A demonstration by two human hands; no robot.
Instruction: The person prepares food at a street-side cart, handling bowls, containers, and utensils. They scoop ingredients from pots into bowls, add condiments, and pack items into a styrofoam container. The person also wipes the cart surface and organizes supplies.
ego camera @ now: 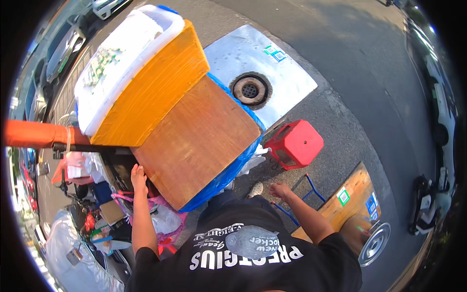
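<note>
My left hand (pixel 139 179) is beside the left edge of a brown wooden board (pixel 200 135), its fingers partly spread and nothing visible in them. Whether it touches the edge I cannot tell. Under the board, blue plastic sheeting (pixel 219 186) shows along the near and right sides. My right hand (pixel 279 190) hangs in the air with loosely curled fingers, and its palm is hidden. Nearest to it are a blue folding-leg frame (pixel 314 188) and a red plastic stool (pixel 304 144).
An orange-yellow box panel (pixel 160 87) backs the board, beside a white tub (pixel 171 22). A round burner (pixel 250 90) sits in a metal-topped table (pixel 288 78). At right, a metal pot (pixel 359 233) adjoins a wooden tabletop (pixel 339 211). Bags (pixel 164 219) crowd the left; parked cars (pixel 60 51) stand beyond.
</note>
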